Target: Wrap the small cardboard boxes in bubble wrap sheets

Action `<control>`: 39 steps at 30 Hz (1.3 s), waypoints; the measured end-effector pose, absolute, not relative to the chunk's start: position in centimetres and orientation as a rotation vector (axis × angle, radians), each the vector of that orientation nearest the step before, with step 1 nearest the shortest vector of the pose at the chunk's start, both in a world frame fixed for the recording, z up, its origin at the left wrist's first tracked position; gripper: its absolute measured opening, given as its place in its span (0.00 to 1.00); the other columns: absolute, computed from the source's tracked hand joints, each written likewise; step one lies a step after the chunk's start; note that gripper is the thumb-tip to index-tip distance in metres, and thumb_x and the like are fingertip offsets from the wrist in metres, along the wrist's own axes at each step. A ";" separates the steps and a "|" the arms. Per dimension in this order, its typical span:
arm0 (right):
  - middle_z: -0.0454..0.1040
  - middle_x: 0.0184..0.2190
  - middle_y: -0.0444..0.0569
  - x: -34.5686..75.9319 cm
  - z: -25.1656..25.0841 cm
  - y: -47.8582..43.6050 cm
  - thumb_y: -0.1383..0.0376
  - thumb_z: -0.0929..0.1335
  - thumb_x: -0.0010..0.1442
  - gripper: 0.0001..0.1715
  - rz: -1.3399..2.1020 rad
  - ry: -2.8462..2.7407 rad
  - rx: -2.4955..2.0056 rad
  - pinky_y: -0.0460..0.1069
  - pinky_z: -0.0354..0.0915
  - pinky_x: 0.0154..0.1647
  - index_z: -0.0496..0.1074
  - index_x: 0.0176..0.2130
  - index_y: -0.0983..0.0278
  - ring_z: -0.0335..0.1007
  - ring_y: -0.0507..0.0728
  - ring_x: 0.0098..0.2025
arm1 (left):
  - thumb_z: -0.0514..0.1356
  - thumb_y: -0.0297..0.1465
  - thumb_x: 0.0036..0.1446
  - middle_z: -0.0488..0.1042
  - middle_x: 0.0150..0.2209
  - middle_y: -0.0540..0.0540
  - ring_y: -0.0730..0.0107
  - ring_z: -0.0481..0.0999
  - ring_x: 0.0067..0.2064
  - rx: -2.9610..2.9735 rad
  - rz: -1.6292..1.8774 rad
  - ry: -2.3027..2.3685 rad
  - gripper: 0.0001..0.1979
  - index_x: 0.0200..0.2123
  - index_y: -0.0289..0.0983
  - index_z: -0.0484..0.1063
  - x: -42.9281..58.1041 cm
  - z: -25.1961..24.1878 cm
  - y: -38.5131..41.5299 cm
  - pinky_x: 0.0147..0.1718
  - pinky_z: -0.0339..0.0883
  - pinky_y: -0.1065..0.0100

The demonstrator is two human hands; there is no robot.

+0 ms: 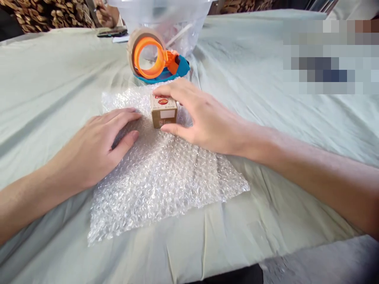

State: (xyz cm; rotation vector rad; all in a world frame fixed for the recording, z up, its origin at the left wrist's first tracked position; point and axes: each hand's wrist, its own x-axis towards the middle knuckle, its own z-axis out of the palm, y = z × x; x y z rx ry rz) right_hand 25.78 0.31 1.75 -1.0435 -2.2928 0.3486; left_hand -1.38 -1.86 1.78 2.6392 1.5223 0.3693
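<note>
A small brown cardboard box [164,114] with a red oval logo on top stands upright on a sheet of bubble wrap [166,177]. My right hand [201,114] reaches around it from the right, thumb at the lower front edge and fingers over the top and far side. Some of those fingertips are hidden behind the box. To the left, my left hand [103,142] rests on the bubble wrap with fingers stretched out and thumb apart, holding nothing and not touching the box.
Behind the bubble wrap stands an orange and blue tape dispenser [174,69] with a roll of tape [132,49]. A clear plastic bin [189,23] is beyond it. A dark phone-like object [111,32] lies at the back left. Pale green cloth [251,83] covers the table; stacked wood [44,17] is behind.
</note>
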 end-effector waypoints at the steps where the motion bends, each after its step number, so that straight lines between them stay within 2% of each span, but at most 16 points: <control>1: 0.77 0.70 0.53 25.9 1.8 0.5 0.65 0.77 0.69 0.31 0.334 -2.285 -1.050 0.68 0.69 0.80 0.75 0.68 0.52 0.74 0.72 0.73 | 0.48 0.46 0.84 0.73 0.78 0.42 0.41 0.73 0.78 2.642 0.374 1.515 0.26 0.72 0.42 0.72 -1.5 1.7 -1.8 0.79 0.66 0.40; 5: 0.73 0.74 0.55 27.2 2.5 1.4 0.71 0.71 0.67 0.40 0.223 -2.245 -1.114 0.66 0.67 0.82 0.71 0.74 0.52 0.71 0.71 0.76 | 0.49 0.48 0.82 0.76 0.76 0.43 0.38 0.76 0.76 2.665 0.473 1.465 0.27 0.72 0.44 0.73 -2.1 0.8 -1.2 0.76 0.70 0.38; 8: 0.74 0.70 0.60 29.3 3.2 2.6 0.71 0.71 0.61 0.46 0.095 -2.172 -1.250 0.69 0.76 0.74 0.72 0.76 0.56 0.73 0.76 0.73 | 0.49 0.52 0.81 0.74 0.77 0.45 0.38 0.75 0.77 2.661 0.480 1.459 0.28 0.72 0.48 0.73 -2.5 0.3 -0.9 0.76 0.71 0.38; 11: 0.78 0.62 0.62 32.1 3.7 4.2 0.69 0.72 0.58 0.42 0.004 -2.139 -1.390 0.72 0.79 0.66 0.77 0.70 0.55 0.78 0.78 0.65 | 0.49 0.53 0.81 0.73 0.78 0.47 0.38 0.74 0.78 2.649 0.483 1.470 0.28 0.73 0.51 0.72 -2.7 0.1 -0.9 0.77 0.70 0.37; 15: 0.83 0.59 0.58 36.1 3.8 6.6 0.63 0.77 0.57 0.32 -0.025 -2.220 -1.446 0.74 0.82 0.56 0.82 0.61 0.50 0.83 0.78 0.57 | 0.49 0.52 0.81 0.73 0.78 0.47 0.40 0.73 0.78 2.635 0.496 1.463 0.28 0.73 0.51 0.72 -2.7 0.1 -1.0 0.77 0.68 0.37; 18: 0.88 0.48 0.57 37.7 3.7 7.9 0.57 0.79 0.59 0.29 -0.024 -2.288 -1.506 0.68 0.79 0.42 0.84 0.60 0.53 0.86 0.75 0.47 | 0.50 0.53 0.81 0.73 0.79 0.47 0.41 0.73 0.79 2.630 0.506 1.457 0.28 0.73 0.50 0.73 -2.7 0.1 -1.0 0.77 0.68 0.38; 20: 0.89 0.49 0.58 37.7 3.4 8.2 0.50 0.76 0.64 0.32 -0.026 -2.333 -1.481 0.64 0.77 0.40 0.84 0.63 0.58 0.88 0.72 0.47 | 0.50 0.53 0.81 0.73 0.79 0.47 0.41 0.73 0.79 2.636 0.522 1.447 0.29 0.73 0.49 0.73 -2.7 0.1 -1.0 0.78 0.67 0.39; 22: 0.89 0.55 0.58 37.0 3.0 8.2 0.44 0.70 0.68 0.40 0.003 -2.355 -1.401 0.62 0.78 0.43 0.80 0.69 0.62 0.88 0.69 0.54 | 0.51 0.53 0.81 0.73 0.79 0.47 0.42 0.73 0.79 2.644 0.526 1.433 0.29 0.74 0.48 0.73 -2.6 0.1 -1.0 0.80 0.65 0.39; 24: 0.87 0.59 0.57 36.0 2.6 8.2 0.43 0.66 0.68 0.45 0.071 -2.357 -1.308 0.62 0.80 0.47 0.77 0.72 0.64 0.88 0.67 0.57 | 0.52 0.53 0.81 0.72 0.79 0.47 0.42 0.72 0.80 2.653 0.527 1.419 0.30 0.74 0.47 0.74 -2.6 0.1 -1.0 0.81 0.63 0.39; 27: 0.85 0.64 0.58 34.9 2.1 8.3 0.45 0.67 0.65 0.44 0.170 -2.376 -1.176 0.63 0.83 0.54 0.79 0.71 0.62 0.87 0.68 0.60 | 0.52 0.54 0.81 0.72 0.80 0.46 0.43 0.71 0.80 2.662 0.529 1.405 0.32 0.75 0.45 0.74 -2.6 0.2 -1.0 0.82 0.62 0.39; 29: 0.79 0.71 0.59 34.3 2.1 8.0 0.47 0.70 0.64 0.44 0.175 -2.377 -1.130 0.68 0.80 0.65 0.78 0.72 0.61 0.79 0.74 0.72 | 0.51 0.56 0.81 0.70 0.81 0.46 0.43 0.69 0.82 2.668 0.501 1.390 0.34 0.77 0.45 0.72 -2.7 0.2 -1.1 0.82 0.62 0.40; 31: 0.70 0.80 0.53 33.3 2.4 6.8 0.51 0.70 0.68 0.44 0.112 -2.325 -1.141 0.73 0.67 0.81 0.73 0.77 0.57 0.61 0.75 0.85 | 0.49 0.59 0.81 0.66 0.83 0.46 0.44 0.65 0.84 2.687 0.463 1.364 0.38 0.79 0.44 0.69 -2.8 0.2 -1.2 0.83 0.60 0.41; 33: 0.58 0.86 0.40 31.7 2.7 4.9 0.57 0.67 0.75 0.38 0.027 -2.207 -1.142 0.70 0.50 0.92 0.69 0.80 0.48 0.47 0.68 0.90 | 0.48 0.59 0.81 0.62 0.84 0.45 0.45 0.62 0.85 2.720 0.431 1.338 0.40 0.81 0.42 0.67 -2.8 0.2 -1.2 0.84 0.58 0.42; 35: 0.58 0.86 0.36 29.9 2.7 2.9 0.59 0.66 0.78 0.32 0.045 -2.248 -1.045 0.65 0.49 0.93 0.73 0.76 0.44 0.46 0.63 0.90 | 0.48 0.58 0.81 0.61 0.85 0.43 0.45 0.61 0.86 2.750 0.411 1.328 0.40 0.82 0.40 0.65 -2.8 0.1 -1.2 0.84 0.58 0.42; 37: 0.59 0.86 0.42 28.4 2.4 1.5 0.58 0.69 0.78 0.32 0.109 -2.392 -0.962 0.68 0.49 0.92 0.73 0.77 0.48 0.49 0.66 0.90 | 0.47 0.58 0.82 0.61 0.85 0.42 0.44 0.60 0.86 2.764 0.382 1.329 0.40 0.82 0.39 0.64 -2.8 0.0 -1.1 0.84 0.57 0.41; 39: 0.59 0.86 0.51 27.6 1.8 1.0 0.53 0.70 0.79 0.37 0.193 -2.544 -0.972 0.75 0.48 0.90 0.70 0.80 0.56 0.50 0.72 0.89 | 0.46 0.60 0.81 0.59 0.86 0.40 0.41 0.58 0.87 2.770 0.373 1.329 0.41 0.82 0.39 0.64 -2.8 0.1 -1.1 0.84 0.55 0.38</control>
